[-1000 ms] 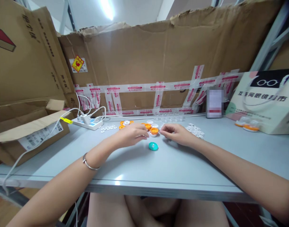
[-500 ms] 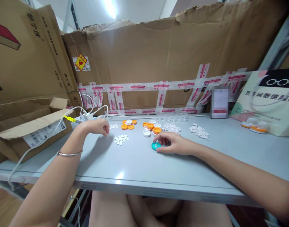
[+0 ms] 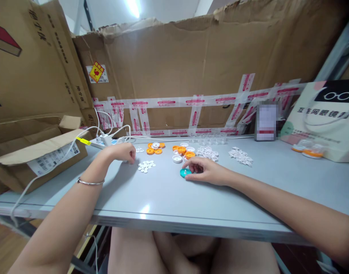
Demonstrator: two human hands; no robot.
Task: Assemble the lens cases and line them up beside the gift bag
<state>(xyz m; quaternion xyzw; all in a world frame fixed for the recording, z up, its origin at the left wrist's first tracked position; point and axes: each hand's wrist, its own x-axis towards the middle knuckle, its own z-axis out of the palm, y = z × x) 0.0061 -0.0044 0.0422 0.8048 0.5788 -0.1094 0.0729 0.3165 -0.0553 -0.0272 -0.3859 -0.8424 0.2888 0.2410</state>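
Observation:
My right hand [image 3: 205, 170] grips the rim of a teal round plastic base [image 3: 183, 174] between thumb and fingers; a small white peg stands at its middle. The base is at the tabletop, in front of orange round caps [image 3: 189, 155] and white round caps [image 3: 177, 159]. Further left, my left hand [image 3: 124, 153] points down with its fingers curled together just above the table; whatever they pinch, if anything, is hidden. Right beside it lie small white discs [image 3: 146, 166], with a few more [image 3: 139, 150] behind. A silver bangle circles my left wrist.
Behind stand orange caps [image 3: 154, 151], clear cups [image 3: 217, 139] and two piles of small white parts [image 3: 208, 153] [image 3: 240, 156]. A phone [image 3: 266, 121] leans at the back near a paper bag [image 3: 325, 125]. An open carton [image 3: 49, 148] and white cables [image 3: 107, 140] are at left.
My left hand has shifted slightly right, over the edge of the small white discs. My right hand has moved a little left with the teal base. The view has tilted slightly.

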